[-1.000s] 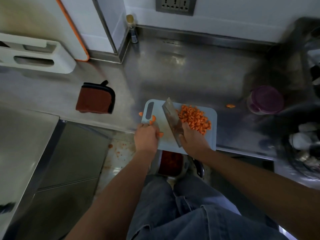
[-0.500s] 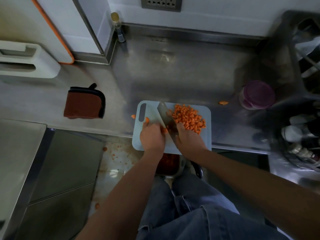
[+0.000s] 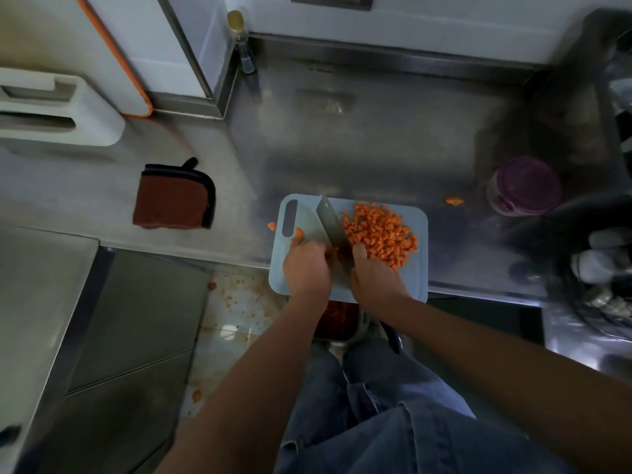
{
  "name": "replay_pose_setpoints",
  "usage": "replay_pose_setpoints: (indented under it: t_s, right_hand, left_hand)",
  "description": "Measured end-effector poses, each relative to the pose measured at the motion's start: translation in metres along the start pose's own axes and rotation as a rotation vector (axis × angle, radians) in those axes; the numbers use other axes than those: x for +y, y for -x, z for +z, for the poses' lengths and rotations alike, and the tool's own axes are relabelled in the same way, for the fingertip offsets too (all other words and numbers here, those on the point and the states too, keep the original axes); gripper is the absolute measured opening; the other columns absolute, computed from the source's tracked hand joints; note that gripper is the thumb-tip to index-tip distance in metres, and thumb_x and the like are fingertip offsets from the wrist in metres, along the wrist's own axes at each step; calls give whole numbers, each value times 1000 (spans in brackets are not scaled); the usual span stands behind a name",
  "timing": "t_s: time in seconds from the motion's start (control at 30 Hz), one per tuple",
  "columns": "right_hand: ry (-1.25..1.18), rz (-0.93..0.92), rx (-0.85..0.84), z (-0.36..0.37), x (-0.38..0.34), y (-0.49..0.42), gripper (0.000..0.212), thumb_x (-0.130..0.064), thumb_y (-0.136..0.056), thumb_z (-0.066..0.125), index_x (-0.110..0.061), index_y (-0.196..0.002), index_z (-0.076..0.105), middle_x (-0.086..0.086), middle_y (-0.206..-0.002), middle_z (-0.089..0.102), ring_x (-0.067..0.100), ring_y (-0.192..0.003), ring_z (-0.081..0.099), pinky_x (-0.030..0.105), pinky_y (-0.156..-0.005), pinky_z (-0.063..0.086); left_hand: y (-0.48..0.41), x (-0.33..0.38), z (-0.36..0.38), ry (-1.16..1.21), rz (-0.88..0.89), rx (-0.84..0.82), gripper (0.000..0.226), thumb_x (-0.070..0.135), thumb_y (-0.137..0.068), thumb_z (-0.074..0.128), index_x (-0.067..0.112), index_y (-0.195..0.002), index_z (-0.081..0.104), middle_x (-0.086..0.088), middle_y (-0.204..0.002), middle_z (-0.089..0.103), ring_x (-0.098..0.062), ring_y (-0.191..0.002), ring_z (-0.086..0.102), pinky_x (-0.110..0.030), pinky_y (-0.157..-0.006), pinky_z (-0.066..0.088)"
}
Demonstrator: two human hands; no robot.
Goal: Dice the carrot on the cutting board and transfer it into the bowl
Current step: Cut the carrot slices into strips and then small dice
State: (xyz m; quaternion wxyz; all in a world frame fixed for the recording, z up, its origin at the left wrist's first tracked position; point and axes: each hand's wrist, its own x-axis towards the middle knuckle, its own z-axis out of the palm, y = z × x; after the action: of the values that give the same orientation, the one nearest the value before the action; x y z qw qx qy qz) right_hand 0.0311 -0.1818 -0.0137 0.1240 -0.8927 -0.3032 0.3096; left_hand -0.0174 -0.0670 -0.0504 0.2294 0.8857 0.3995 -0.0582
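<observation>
Starting at the upper left of the frame, a white plastic slotted rack (image 3: 51, 111) sits on the grey steel worktop (image 3: 376, 131), and lower down, left of centre, lies a folded rust-brown cloth with dark edging (image 3: 172, 196). Below the worktop's edge, the pale tiled floor (image 3: 225, 340) is sprinkled with small orange bits. A clear bottle with a gold cap (image 3: 239, 35) stands at the top, in the wall corner. One loose carrot piece (image 3: 272, 226) lies on the worktop just off the left edge of the pale blue plastic cutting board (image 3: 419, 268), which sits at centre frame with its near end overhanging the worktop's edge. The left hand (image 3: 307, 268) rests knuckles-up on the board's left half, fingers curled down. Orange shows at its fingertips and beside the blade, but I cannot tell whether its grip has hold of a piece. Just right of it the steel cleaver (image 3: 333, 227) slants across the board, tip toward the far edge, its handle hidden inside the closed grip of the right hand (image 3: 374, 275). Under the board's near edge shows a metal container with dark reddish contents (image 3: 337, 318). The diced carrot (image 3: 379, 237) is heaped on the board's right half, against the blade's right side. Farther right an orange scrap (image 3: 455, 201) lies on the worktop near a round purple-lidded tub (image 3: 525, 186).
</observation>
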Motion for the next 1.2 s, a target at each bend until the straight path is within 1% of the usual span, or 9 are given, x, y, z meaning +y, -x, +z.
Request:
replay_pose_setpoints:
  t_s: [0.1, 0.33, 0.57, 0.67, 0.8, 0.93, 1.03, 1.13, 1.2]
  right_hand:
    - [-54, -8, 35, -4, 1, -8, 28, -13, -97, 41, -12, -124, 33, 12, -82, 61, 32, -74, 62, 49, -69, 54]
    - [-68, -94, 78, -9, 4, -5, 9, -18, -98, 39, -16, -107, 36, 5, -73, 58, 25, -63, 59, 47, -63, 54]
    - [-28, -108, 59, -8, 3, -4, 15, -17, -97, 42, -14, -111, 37, 7, -76, 59, 26, -66, 61, 48, -65, 55]
    - [-39, -108, 52, -7, 4, -5, 15, -17, -97, 42, -13, -112, 38, 4, -75, 56, 24, -65, 59, 45, -64, 54]
    - [-40, -107, 36, -7, 1, -7, 17, -16, -96, 42, -11, -112, 38, 6, -73, 54, 27, -67, 58, 40, -60, 47]
    - [-68, -79, 20, -1, 1, -11, 25, -16, -96, 44, -12, -119, 36, 7, -76, 55, 26, -69, 58, 37, -59, 44]
    - [-58, -51, 2, 4, 0, -9, 39, -13, -96, 43, -17, -130, 25, 8, -79, 58, 28, -73, 60, 41, -65, 51]
    - [-58, -39, 24, 5, 2, -13, 27, -15, -97, 40, -14, -122, 31, 12, -82, 60, 33, -74, 61, 45, -66, 52]
    - [-78, -33, 55, 2, 5, -18, 19, -17, -98, 39, -12, -116, 34, 9, -77, 58, 31, -72, 60, 40, -61, 49]
  left_hand:
    - [0, 1, -1, 3, 15, 1, 21, 25, -92, 55, 23, -84, 74, -4, -97, 63, -20, -101, 59, -28, -62, 37]
    - [0, -3, 0, 43, -3, 72, 11, 24, -89, 62, 19, -90, 73, -1, -92, 65, -18, -91, 60, -27, -62, 41]
    - [0, -2, -1, 23, -32, 32, 17, 27, -89, 60, 26, -87, 77, 0, -94, 65, -18, -86, 60, -28, -62, 40]
    - [0, -2, 0, 29, -28, 42, 17, 29, -89, 61, 27, -88, 77, -3, -104, 66, -18, -95, 60, -28, -65, 44]
    - [0, -1, -1, 17, -18, 38, 19, 27, -91, 59, 23, -89, 77, -5, -105, 67, -19, -105, 59, -30, -70, 48]
    - [1, -1, -2, 14, -43, 39, 18, 25, -92, 58, 21, -90, 75, -4, -103, 63, -17, -88, 60, -25, -66, 41]
    - [1, -2, -2, 34, -57, 28, 18, 22, -92, 57, 23, -90, 75, -4, -115, 59, -17, -84, 59, -23, -66, 37]
    - [1, -2, -4, 38, -46, 18, 18, 23, -92, 57, 24, -90, 74, -4, -116, 59, -16, -90, 59, -24, -65, 38]
    - [2, -2, -4, 20, -20, 13, 17, 25, -92, 58, 24, -92, 75, -5, -113, 62, -16, -98, 57, -25, -65, 39]
